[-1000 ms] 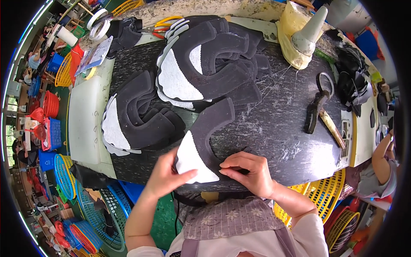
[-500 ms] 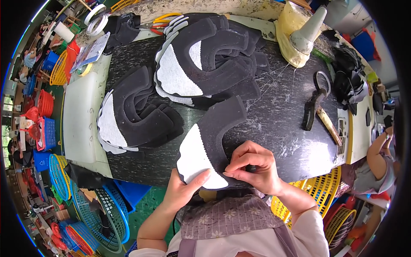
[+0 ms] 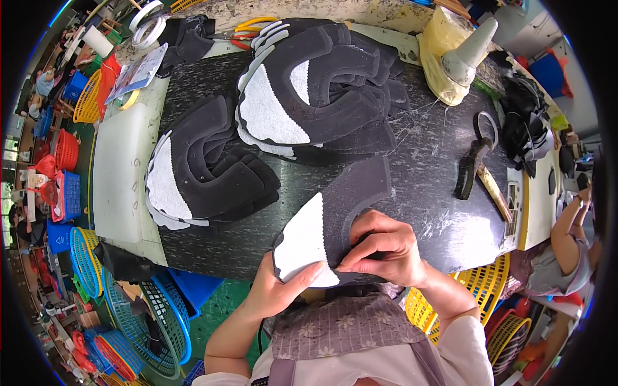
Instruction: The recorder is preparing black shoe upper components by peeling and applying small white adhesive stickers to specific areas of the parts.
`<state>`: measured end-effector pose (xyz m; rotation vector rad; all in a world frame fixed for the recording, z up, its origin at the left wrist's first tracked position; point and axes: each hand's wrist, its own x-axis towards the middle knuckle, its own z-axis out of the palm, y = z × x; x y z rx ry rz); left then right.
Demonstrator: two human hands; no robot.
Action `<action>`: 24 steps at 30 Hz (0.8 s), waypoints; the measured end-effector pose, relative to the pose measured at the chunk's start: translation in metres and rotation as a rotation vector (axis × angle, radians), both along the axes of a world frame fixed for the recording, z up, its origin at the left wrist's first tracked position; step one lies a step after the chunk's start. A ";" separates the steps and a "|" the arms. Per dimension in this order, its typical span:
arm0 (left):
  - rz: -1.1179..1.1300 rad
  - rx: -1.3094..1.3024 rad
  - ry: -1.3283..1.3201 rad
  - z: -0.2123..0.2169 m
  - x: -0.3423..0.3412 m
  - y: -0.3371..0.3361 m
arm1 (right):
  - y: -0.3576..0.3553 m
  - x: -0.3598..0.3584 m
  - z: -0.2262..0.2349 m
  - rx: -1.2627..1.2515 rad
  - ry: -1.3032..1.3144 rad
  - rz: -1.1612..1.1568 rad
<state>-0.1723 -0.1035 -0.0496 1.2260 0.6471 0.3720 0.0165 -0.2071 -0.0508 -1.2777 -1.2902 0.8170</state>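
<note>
A black curved shoe-upper piece with a white zigzag-edged patch (image 3: 301, 235) is held at the front edge of the dark worktable (image 3: 425, 161). My left hand (image 3: 280, 286) grips its lower left, thumb lying on the white patch and fingers underneath. At the inner black edge, my right hand (image 3: 383, 251) is closed in a pinch, its fingertips on the piece near the patch's lower corner. Anything small between those fingertips is hidden. Beyond lie a large stack of similar black-and-white pieces (image 3: 273, 106) and a smaller stack (image 3: 170, 180) to its left.
At the right lie a hammer (image 3: 492, 186) and a metal ring tool (image 3: 486, 125). A pale cone-topped container wrapped in yellow (image 3: 450, 71) stands at the far right. Orange-handled pliers (image 3: 241, 44) are at the back. Plastic baskets (image 3: 154, 328) stand below the table's left side.
The held piece has turned clockwise, its upper end swinging right. My left thumb has shifted slightly right with it, while my right hand keeps pinching at nearly the same place.
</note>
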 end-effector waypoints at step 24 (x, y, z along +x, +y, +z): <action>0.096 0.009 -0.065 0.000 0.004 -0.003 | -0.005 -0.020 0.007 -0.397 0.752 -0.095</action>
